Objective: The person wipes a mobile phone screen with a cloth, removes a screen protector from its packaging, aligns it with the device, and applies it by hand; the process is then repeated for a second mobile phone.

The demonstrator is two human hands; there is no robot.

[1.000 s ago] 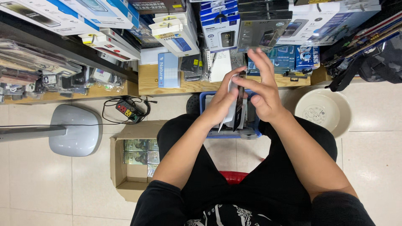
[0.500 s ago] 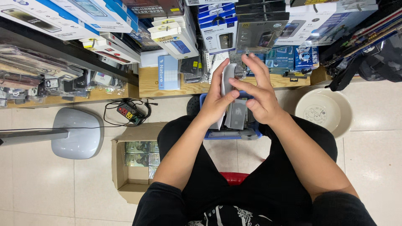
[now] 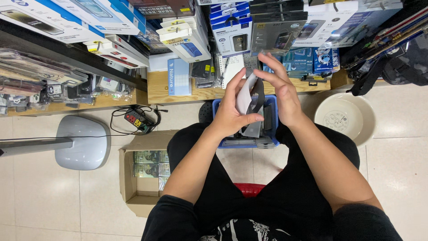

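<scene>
I sit on a red stool with both arms stretched forward over my knees. My left hand (image 3: pixel 234 109) grips a thin dark rectangular sheet with a white backing (image 3: pixel 249 96), held upright above a blue basket (image 3: pixel 271 111). My right hand (image 3: pixel 281 91) is at the sheet's upper right edge, its fingertips pinching the top corner while the other fingers spread. The basket stands on the floor between my feet and holds several flat grey and dark packets.
A cardboard box (image 3: pixel 129 178) with green packets lies at my left knee. A grey lamp base (image 3: pixel 82 143) and a power strip (image 3: pixel 136 119) sit further left. A white bowl (image 3: pixel 345 117) stands right. Wooden shelves (image 3: pixel 156 87) with stacked boxed goods lie ahead.
Both hands have risen slightly over the basket. The sheet has turned more upright, showing its white backing, and my right fingers have shifted to its top corner.
</scene>
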